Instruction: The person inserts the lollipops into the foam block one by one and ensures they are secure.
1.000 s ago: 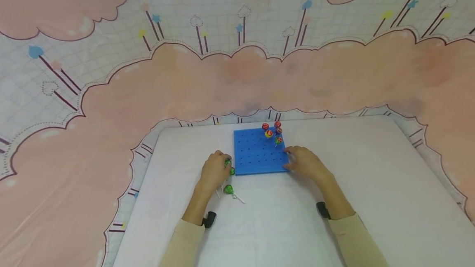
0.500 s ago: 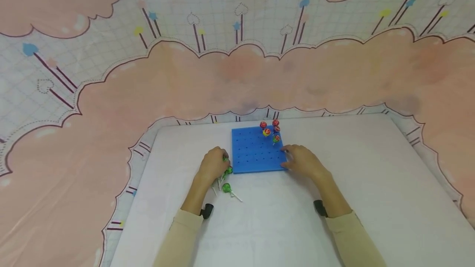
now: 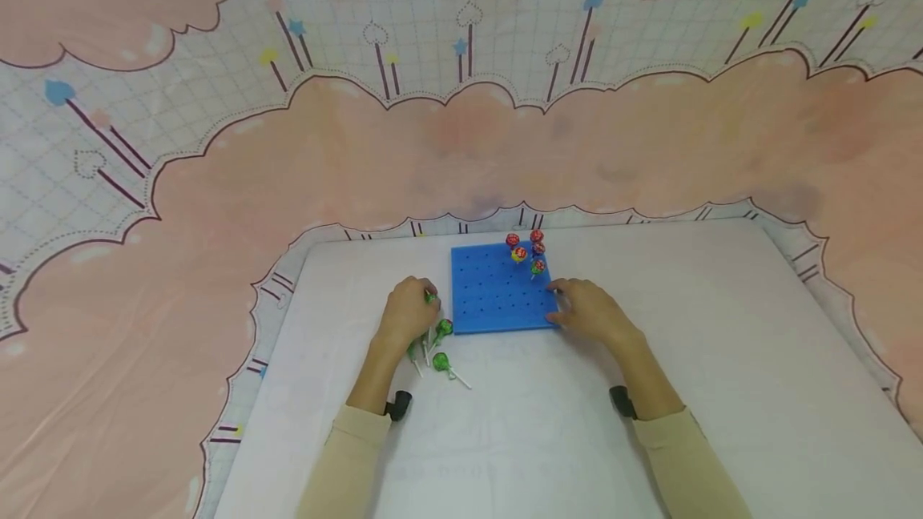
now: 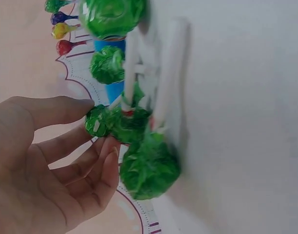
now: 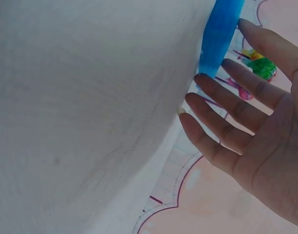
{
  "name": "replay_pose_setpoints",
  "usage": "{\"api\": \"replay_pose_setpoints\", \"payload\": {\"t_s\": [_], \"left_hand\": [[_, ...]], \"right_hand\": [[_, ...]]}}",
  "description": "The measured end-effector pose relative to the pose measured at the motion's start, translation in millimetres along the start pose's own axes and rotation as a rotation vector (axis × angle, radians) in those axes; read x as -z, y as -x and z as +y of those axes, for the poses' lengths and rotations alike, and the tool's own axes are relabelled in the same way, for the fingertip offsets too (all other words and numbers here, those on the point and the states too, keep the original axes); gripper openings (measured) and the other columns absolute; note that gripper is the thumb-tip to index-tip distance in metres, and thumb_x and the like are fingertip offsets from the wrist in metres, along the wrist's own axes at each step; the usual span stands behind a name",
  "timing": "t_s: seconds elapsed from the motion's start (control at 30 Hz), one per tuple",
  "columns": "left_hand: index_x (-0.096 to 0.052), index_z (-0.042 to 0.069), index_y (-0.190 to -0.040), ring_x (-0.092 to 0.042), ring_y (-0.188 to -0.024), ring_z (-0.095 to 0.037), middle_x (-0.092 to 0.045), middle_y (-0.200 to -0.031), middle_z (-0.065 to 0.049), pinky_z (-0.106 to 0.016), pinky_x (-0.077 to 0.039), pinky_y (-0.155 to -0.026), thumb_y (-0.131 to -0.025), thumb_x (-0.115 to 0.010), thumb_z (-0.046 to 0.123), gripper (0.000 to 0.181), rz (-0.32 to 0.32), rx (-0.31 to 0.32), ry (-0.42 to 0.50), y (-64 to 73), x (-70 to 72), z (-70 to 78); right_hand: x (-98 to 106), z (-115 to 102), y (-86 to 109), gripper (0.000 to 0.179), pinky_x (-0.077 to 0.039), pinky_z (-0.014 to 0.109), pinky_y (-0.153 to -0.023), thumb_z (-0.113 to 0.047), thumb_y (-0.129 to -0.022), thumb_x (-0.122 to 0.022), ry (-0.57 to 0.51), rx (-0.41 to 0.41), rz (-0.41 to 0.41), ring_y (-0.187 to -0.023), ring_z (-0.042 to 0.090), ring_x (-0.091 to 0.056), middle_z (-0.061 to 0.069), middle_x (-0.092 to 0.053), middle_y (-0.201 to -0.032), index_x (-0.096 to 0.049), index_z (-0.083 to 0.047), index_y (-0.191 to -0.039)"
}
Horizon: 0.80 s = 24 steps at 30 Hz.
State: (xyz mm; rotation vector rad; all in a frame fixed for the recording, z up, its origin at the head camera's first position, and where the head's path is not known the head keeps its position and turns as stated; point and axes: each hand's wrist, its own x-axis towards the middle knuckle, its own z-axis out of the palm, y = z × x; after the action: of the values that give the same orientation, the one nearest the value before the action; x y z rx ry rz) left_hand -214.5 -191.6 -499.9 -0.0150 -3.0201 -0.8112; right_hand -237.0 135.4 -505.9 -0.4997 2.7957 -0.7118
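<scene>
My left hand [image 3: 409, 311] pinches a green-wrapped lollipop [image 4: 96, 121] by its head, between thumb and fingers, left of the blue board. Several other green lollipops lie on the table by that hand, among them one green lollipop [image 3: 441, 362] nearest the front and another green lollipop [image 3: 444, 327] by the board's corner. The blue foam board [image 3: 497, 295] is dotted with small holes. At its right edge rests my right hand [image 3: 593, 312], fingers extended and fingertips touching the side. Red, yellow and other coloured lollipops [image 3: 519, 255] stand upright in the board's far right corner.
A white-covered table [image 3: 707, 359] carries everything. Behind it hangs a patterned backdrop [image 3: 447, 150] with pink cloud shapes. Dark camera straps sit at both wrists.
My left hand has lifted slightly back and left with the pinched lollipop, leaving more green lollipops visible below it. The right hand keeps its place at the board's edge.
</scene>
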Motion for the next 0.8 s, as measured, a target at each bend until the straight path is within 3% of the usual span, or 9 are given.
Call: {"api": "replay_pose_setpoints", "payload": {"t_s": [0.43, 0.8], "left_hand": [[-0.074, 0.001, -0.113, -0.059, -0.086, -0.026, -0.062, -0.096, -0.011, -0.039, -0.053, -0.073, -0.098, -0.071, 0.014, 0.02, 0.121, -0.046, 0.127, -1.5, 8.6, 11.1], [-0.074, 0.002, -0.113, -0.065, -0.094, -0.025, -0.065, -0.101, -0.01, -0.038, -0.057, -0.087, -0.097, -0.075, 0.01, 0.018, 0.227, -0.17, 0.247, -8.2, 9.6, 19.0]], "right_hand": [[0.3, 0.3, -0.7, 0.055, -0.046, 0.058, -0.111, -0.026, -0.094, -0.08, 0.009, -0.01, 0.003, -0.135, 0.042, -0.056, 0.021, -0.064, -0.14, -0.061, -0.004, -0.141], [-0.5, -0.7, -0.3, 0.057, -0.046, 0.059, -0.112, -0.027, -0.094, -0.08, 0.008, -0.024, -0.003, -0.137, 0.042, -0.054, 0.021, -0.063, -0.142, -0.061, -0.005, -0.142]]}}
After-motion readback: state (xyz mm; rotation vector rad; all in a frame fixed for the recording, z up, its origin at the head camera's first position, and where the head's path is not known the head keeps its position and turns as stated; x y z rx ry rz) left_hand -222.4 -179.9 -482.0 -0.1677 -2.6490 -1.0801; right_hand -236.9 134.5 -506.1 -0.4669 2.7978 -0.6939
